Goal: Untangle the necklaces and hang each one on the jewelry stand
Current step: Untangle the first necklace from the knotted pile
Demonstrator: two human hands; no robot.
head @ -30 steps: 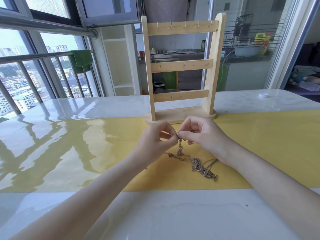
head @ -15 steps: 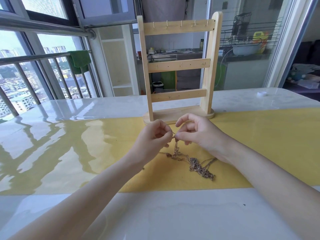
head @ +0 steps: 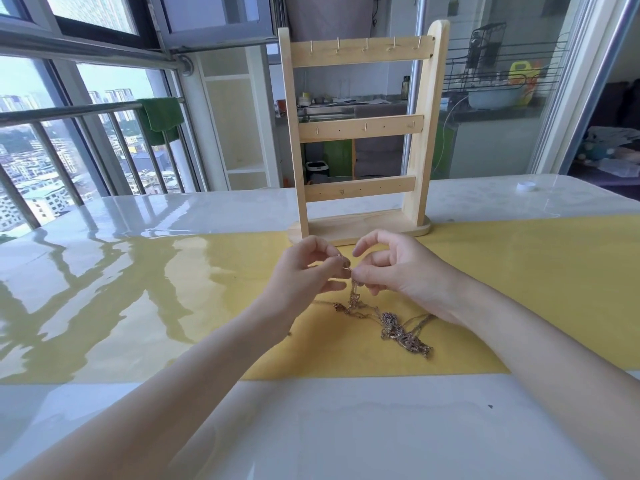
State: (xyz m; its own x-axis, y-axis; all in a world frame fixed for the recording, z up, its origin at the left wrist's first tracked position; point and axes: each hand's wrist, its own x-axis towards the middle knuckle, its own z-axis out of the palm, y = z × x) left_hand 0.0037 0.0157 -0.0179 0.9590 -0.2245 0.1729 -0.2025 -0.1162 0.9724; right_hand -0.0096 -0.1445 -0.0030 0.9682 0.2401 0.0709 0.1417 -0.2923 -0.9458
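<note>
necklaces (head: 388, 320): knotted heap on the yellow table strip, one end lifted | left hand (head: 304, 275) and right hand (head: 398, 271) pinch that end, chain hangs down and right | stand (head: 360, 126) just behind, hooks bare

jewelry stand (head: 360, 133) ahead, open tabletop (head: 138, 216) left

Two bare forearms, no sleeves in view up to the frame's lower edge. Left hand (head: 304, 275) and right hand (head: 398, 271) bare too: no gloves, rings, watch or bracelets visible. Fingernails short and plain where visible.
</note>
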